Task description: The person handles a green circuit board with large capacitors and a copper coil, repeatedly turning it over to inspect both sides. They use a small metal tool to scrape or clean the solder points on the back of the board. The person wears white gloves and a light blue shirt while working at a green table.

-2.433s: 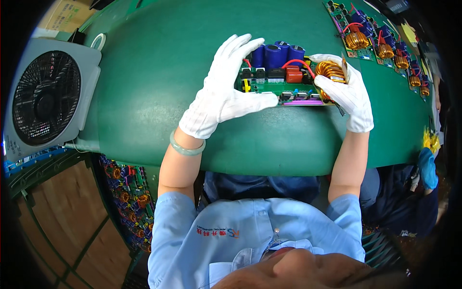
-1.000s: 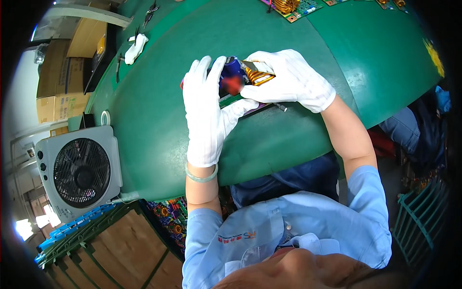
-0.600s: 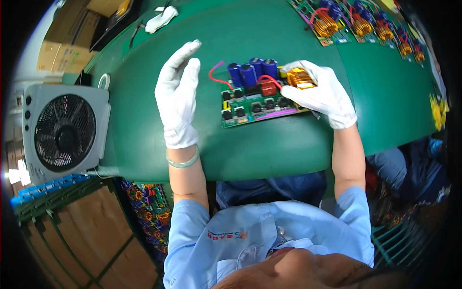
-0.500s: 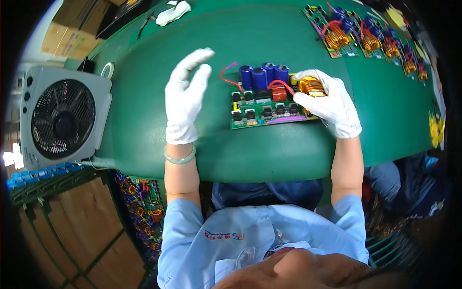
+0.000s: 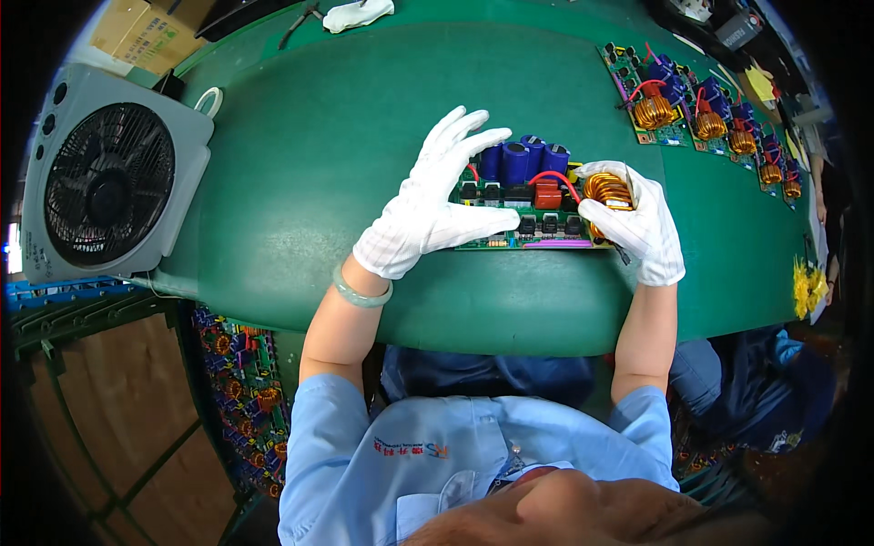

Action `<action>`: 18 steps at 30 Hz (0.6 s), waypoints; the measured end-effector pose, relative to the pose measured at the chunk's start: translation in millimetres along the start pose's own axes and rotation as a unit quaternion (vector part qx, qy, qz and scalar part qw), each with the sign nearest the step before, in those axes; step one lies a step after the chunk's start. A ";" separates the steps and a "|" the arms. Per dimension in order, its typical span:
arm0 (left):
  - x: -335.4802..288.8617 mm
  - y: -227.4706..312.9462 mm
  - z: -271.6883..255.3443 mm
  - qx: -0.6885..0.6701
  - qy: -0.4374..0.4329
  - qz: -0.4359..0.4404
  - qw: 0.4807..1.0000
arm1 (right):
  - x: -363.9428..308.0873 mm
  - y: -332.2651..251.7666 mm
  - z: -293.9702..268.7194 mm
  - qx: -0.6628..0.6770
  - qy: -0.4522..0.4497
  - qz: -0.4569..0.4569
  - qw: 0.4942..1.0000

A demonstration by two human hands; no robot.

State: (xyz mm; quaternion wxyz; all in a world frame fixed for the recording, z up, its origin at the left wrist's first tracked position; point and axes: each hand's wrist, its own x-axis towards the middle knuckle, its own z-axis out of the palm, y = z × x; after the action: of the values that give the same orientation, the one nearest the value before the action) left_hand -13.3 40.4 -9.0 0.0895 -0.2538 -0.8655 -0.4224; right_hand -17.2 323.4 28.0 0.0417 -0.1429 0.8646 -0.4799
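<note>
A green circuit board [image 5: 569,242] lies before me on the table, carrying blue cylindrical capacitors [image 5: 516,164], a red block component [image 5: 547,194] and a red wire. At its right end, my right hand [image 5: 644,224], in a white glove, grips the copper-wound coil [image 5: 608,193] between thumb and fingers. My left hand [image 5: 428,205], also gloved, is spread over the board's left end, thumb across the lower components and fingers beyond the capacitors. Whether the left hand touches the board I cannot tell. It hides the board's left corner.
The table top [image 5: 300,182] is green. A grey box fan [image 5: 114,182] stands at the left. Several similar boards [image 5: 715,123] line the far right. A white glove [image 5: 358,15] lies at the far edge. More boards fill a rack [image 5: 241,391] below left; yellow flowers [image 5: 808,289] sit at right.
My left hand has come right and down from the air beside the board to its left end. My right hand stays on the coil. The whole view has shifted slightly.
</note>
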 end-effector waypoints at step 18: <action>-4.5 -30.9 -28.9 -0.290 0.164 -0.220 0.917 | 3.8 2.4 -7.5 0.022 -0.013 0.042 0.999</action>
State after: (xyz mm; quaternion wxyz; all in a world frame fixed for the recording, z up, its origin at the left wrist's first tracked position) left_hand -27.0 0.4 -13.7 0.0574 0.0008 -0.7124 -0.6995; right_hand -22.9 329.6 30.3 0.0762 -0.1120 0.8582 -0.4951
